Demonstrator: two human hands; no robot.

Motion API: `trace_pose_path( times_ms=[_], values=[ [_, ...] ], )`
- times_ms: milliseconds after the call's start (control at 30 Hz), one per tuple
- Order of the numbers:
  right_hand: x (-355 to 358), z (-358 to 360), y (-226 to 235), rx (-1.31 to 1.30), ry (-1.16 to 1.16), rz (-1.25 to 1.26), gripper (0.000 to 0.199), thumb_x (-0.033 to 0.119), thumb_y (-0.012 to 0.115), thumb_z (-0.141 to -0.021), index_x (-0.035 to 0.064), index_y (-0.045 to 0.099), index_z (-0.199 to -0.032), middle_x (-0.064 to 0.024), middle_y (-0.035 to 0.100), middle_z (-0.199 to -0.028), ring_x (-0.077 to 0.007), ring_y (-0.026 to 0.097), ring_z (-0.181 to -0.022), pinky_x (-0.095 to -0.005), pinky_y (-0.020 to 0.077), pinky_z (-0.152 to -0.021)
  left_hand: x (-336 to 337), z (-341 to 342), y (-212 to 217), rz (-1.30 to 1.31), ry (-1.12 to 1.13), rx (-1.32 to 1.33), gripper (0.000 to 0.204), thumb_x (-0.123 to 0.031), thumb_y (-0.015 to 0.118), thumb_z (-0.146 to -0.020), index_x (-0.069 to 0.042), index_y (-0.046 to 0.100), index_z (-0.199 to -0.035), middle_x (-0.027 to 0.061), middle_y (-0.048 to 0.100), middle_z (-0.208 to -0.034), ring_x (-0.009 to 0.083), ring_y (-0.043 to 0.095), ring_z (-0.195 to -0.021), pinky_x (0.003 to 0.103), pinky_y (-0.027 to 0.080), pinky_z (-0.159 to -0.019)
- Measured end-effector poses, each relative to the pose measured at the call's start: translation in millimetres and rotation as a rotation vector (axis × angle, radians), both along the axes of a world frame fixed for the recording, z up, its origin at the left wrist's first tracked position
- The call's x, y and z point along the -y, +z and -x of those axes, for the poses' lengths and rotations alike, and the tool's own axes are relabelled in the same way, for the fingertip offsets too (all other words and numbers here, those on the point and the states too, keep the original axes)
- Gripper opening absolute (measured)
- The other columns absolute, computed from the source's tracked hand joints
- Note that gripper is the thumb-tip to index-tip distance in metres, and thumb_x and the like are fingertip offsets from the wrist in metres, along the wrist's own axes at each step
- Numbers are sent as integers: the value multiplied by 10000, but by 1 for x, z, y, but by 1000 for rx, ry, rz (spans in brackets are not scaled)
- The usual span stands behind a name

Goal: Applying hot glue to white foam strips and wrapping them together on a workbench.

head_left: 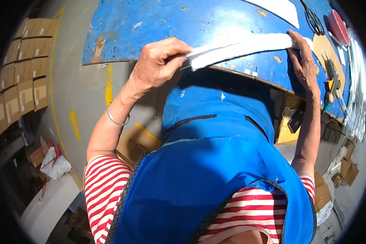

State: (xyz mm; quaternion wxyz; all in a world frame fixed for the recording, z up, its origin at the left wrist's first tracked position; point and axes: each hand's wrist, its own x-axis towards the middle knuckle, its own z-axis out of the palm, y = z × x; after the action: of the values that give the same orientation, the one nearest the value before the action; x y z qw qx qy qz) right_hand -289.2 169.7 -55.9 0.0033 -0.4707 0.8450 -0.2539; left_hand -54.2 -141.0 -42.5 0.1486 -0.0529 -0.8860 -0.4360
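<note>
A long, soft-looking white strip [248, 48], folded or rolled lengthwise, lies across the front edge of the blue workbench. Its left end splits into two layers and sticks out past the edge. My left hand [156, 63] pinches the upper layer there between thumb and fingers. A thin dark line shows just below those fingertips, too fine to name. Toward the strip's other end, my right hand [306, 67] grips across it, with fingers over the top and thumb at the near side. The strip's tip emerges beyond that hand.
On the blue workbench [150, 24] sit a glue gun [332, 75], brown cardboard [322, 45], a red bowl [338, 27], black-handled scissors [313, 20] and a white sheet [278, 9]. Clear plastic strips [358, 85] hang at right. Stacked cartons [26, 61] stand left.
</note>
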Motion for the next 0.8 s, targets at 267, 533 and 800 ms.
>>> trace_pose_path(
  times_ms=[267, 533, 800],
  values=[
    [-2, 3, -3, 14, -15, 40, 437, 16, 519, -842, 94, 437, -1264, -126, 487, -1204, -264, 469, -1109, -341, 369, -960, -9, -8, 0, 612, -165, -228, 285, 25, 614, -617, 36, 559, -897, 140, 559, -840, 265, 528, -674, 344, 458, -595],
    [-6, 3, -7, -187, -14, 37, 472, 89, 559, -836, 114, 419, -1286, -141, 450, -1280, -303, 400, -1213, -411, 285, -1051, -22, -7, 13, 980, -222, -304, 260, -76, 640, -693, 25, 582, -925, 159, 586, -970, 259, 562, -825, 364, 454, -688],
    [1, -4, 4, -160, -69, 21, 494, 156, 579, -836, 103, 409, -1297, -135, 396, -1336, -302, 356, -1251, -412, 246, -1066, -26, -7, -5, 990, -171, -388, 165, -93, 630, -761, 8, 579, -881, 178, 596, -982, 284, 579, -869, 396, 467, -761]
  ],
)
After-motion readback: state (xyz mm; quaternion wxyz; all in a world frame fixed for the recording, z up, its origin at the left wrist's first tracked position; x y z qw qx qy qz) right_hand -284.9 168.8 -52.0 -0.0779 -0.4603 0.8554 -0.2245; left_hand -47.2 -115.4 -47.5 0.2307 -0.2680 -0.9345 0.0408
